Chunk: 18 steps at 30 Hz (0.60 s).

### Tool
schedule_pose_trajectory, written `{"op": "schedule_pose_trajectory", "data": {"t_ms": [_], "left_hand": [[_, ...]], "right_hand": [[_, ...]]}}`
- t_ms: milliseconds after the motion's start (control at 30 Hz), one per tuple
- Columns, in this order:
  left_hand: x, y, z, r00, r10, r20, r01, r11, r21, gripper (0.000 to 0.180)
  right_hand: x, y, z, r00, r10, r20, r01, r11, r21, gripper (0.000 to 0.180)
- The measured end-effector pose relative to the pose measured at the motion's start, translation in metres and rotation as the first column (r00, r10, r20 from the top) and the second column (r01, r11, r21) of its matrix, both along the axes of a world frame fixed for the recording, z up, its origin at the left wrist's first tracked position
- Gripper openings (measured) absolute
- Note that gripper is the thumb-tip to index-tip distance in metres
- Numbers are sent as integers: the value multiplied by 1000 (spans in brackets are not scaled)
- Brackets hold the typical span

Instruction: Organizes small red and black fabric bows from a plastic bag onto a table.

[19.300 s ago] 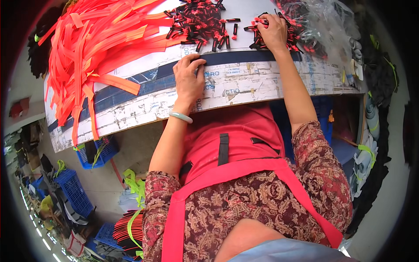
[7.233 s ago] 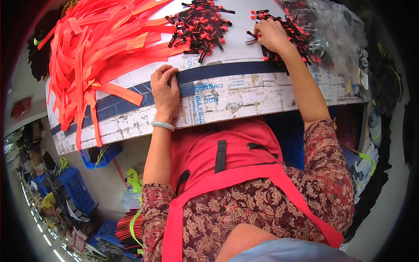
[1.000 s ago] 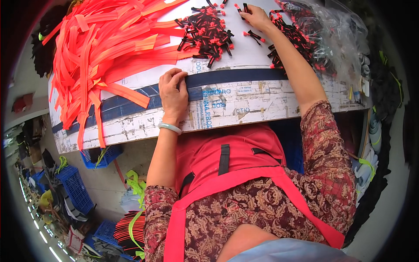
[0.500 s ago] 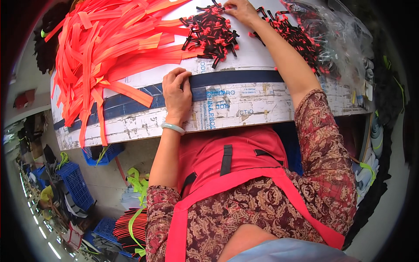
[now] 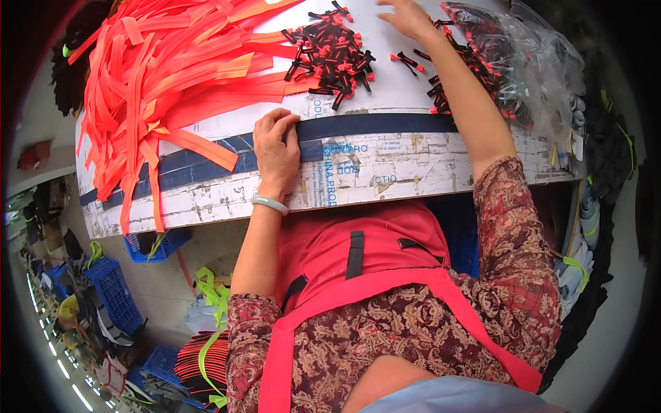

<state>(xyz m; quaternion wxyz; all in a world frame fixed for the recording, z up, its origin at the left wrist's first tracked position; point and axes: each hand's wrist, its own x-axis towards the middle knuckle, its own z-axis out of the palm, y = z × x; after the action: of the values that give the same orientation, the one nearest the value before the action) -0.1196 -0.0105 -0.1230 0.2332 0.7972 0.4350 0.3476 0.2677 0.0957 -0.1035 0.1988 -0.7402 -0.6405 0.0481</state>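
You can pass over bare table [image 5: 387,91] between the left pile [image 5: 333,60] and right pile [image 5: 485,67]; loose pieces [image 5: 408,62] narrow it.

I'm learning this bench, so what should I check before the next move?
1. Right hand empty: ok, nothing shows in it.
2. Left hand empty: cannot tell; it rests curled on the dark blue band.
3. Gap between piles free of strays: not ok, a few loose pieces lie there.
4. Left pile clear of the orange strips: not ok, strip ends reach it.
5. Right pile uncovered: not ok, clear plastic lies over part of it.
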Motion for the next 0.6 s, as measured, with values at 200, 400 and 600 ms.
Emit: {"op": "schedule_pose_trajectory", "data": {"t_ms": [200, 400, 600], "left_hand": [[3, 0, -1, 999, -18, 30, 18, 1000, -6, 13], [3, 2, -4, 999, -13, 36, 12, 1000, 17, 12], [11, 3, 1, 998, -40, 43, 40, 999, 15, 12]], "right_hand": [[-45, 49, -32, 988, -71, -140, 59, 994, -93, 36], [-19, 26, -26, 969, -240, -54, 229, 960, -162, 31], [56, -29, -24, 973, -197, 120, 217, 956, -195, 31]]}}
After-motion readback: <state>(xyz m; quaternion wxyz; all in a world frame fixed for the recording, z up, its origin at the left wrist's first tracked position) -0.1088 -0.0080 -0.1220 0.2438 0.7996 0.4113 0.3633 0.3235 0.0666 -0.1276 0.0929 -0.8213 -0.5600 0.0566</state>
